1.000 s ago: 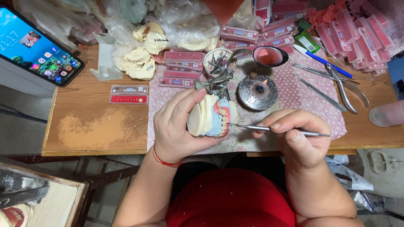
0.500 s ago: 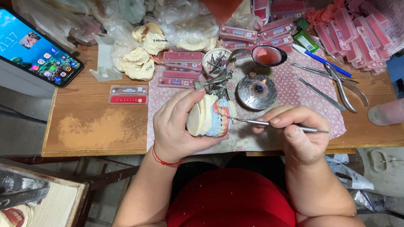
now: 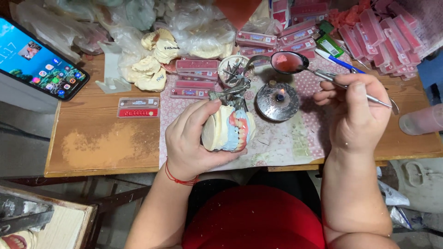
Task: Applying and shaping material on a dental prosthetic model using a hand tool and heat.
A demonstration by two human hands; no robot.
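Left hand: fingers of the left hand point(image 3: 190, 138) are wrapping tightly around a plaster dental model point(image 3: 227, 130), holding it just above the near edge of the wooden table point(image 3: 99, 145).
Dental model: cream plaster blocks are carrying pink gums and a row of teeth, which are facing right; a metal frame is sticking up behind them.
Right hand: the right hand point(image 3: 356, 113) is pinching a thin metal instrument point(image 3: 344, 86), fingers closing narrowly on its shaft, well apart from the model.
Instrument tip: it is pointing left, reaching toward a ladle of pink wax point(image 3: 288, 62); whether it is touching the wax cannot be told.
Burner: a round metal burner point(image 3: 278, 100) is showing a small flame, sitting between the two hands on a patterned cloth point(image 3: 286, 138).
Left of table: a phone point(image 3: 39, 62) with a lit screen is lying at the corner, with plaster casts point(image 3: 152, 64) near it.
Back of table: trays of pink strips point(image 3: 196, 78) are lying beside a small dish of tools point(image 3: 233, 70).
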